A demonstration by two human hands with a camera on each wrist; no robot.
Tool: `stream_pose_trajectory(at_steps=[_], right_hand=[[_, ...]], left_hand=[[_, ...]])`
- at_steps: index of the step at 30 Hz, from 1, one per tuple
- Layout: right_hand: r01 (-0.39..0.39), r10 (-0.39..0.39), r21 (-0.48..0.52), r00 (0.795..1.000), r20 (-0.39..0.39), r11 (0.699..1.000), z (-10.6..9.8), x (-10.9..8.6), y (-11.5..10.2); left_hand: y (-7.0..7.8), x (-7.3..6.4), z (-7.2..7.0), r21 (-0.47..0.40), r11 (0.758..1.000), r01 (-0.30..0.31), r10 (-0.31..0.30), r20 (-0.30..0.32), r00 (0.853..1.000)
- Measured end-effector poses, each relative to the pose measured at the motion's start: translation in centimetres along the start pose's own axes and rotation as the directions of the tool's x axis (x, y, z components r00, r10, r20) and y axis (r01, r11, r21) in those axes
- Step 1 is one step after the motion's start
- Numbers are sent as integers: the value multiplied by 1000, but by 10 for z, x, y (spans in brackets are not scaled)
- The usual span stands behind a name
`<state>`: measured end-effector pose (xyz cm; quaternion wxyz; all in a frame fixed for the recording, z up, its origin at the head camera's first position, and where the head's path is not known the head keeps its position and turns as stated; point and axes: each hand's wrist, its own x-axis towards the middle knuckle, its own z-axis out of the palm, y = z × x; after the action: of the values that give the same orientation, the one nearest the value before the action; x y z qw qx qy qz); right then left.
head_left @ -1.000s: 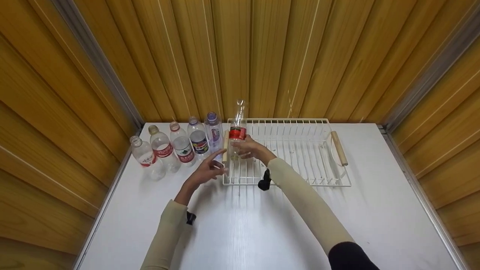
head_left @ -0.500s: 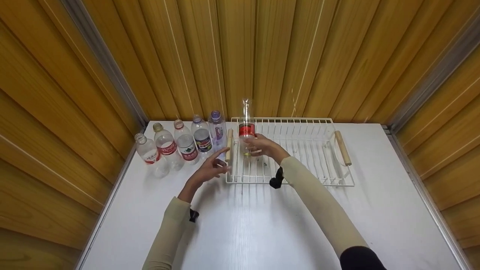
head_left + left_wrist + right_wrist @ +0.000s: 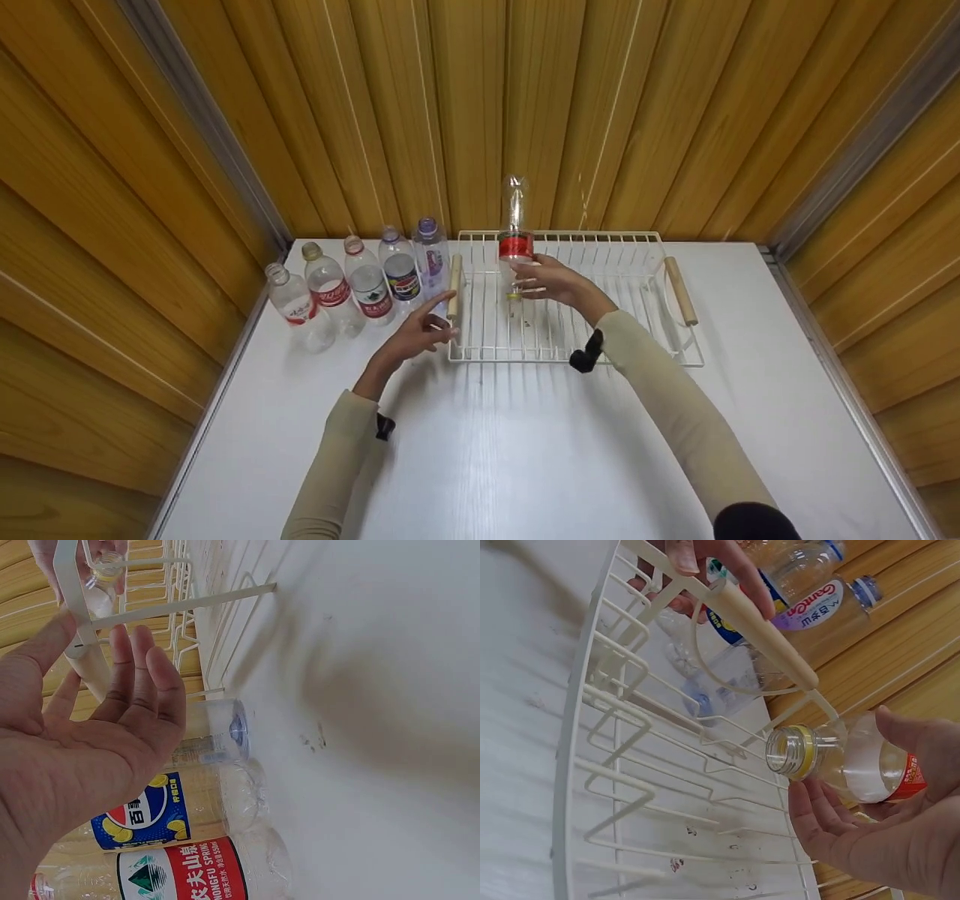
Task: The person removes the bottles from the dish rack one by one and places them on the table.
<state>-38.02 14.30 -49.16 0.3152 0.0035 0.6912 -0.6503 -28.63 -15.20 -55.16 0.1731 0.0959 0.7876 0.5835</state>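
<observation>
My right hand (image 3: pixel 553 281) grips a clear plastic bottle (image 3: pixel 515 247) with a red label. The bottle is upside down above the left part of a white wire dish rack (image 3: pixel 585 361). In the right wrist view its uncapped mouth, with a yellow neck ring (image 3: pixel 808 752), shows below the fingers. My left hand (image 3: pixel 412 335) is at the rack's left end. Its thumb and index finger lie on either side of the wooden handle's near end (image 3: pixel 739 611), pinching it. The other left fingers are bent and hold nothing, as the left wrist view shows.
Several uncapped clear bottles stand in a slanting row left of the rack, among them a purple-capless one (image 3: pixel 431 259), a blue-labelled one (image 3: pixel 401 274) and a red-labelled one (image 3: pixel 330 289). The rack's other wooden handle (image 3: pixel 680 291) is at right. Wood-patterned walls (image 3: pixel 480 112) enclose the white table (image 3: pixel 480 450).
My right hand has carried the upside-down bottle rightward over the rack, away from the left handle. My left hand has stayed at that handle, and the standing bottles have not moved.
</observation>
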Motion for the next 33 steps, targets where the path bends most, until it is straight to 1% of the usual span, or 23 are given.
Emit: stream_pose_trajectory(at_steps=[3,7,12,15,20,22,27,33], right_hand=[[15,-15,14,1000,20,1000,-10,-8,-3],[17,-17,-1,999,37,1000,-22,-18,0],[11,-11,-6,999,46,1000,-38,-32,8],[18,-18,-4,998,68,1000,-45,-42,16],[46,-41,-43,993,108,998,-55,-64,28],[56,-49,-62,993,112,996,-57,-72,31],[83,-73,-69,988,133,994,-62,-90,38],[116,-103,-81,983,155,990,-74,-107,44]], left_hand=[[1,1,-1,9,1000,5,-5,3,1000],[2,2,-2,6,1000,14,-14,1,1000],[4,2,-2,5,1000,23,-23,-5,1000],[3,2,-1,2,999,32,-32,-2,999],[0,1,0,0,1000,24,-24,-6,1000],[-1,0,1,-2,1000,18,-18,-8,1000],[-2,-1,0,-9,1000,14,-15,-1,1000],[-1,0,0,-17,1000,18,-18,-4,1000]])
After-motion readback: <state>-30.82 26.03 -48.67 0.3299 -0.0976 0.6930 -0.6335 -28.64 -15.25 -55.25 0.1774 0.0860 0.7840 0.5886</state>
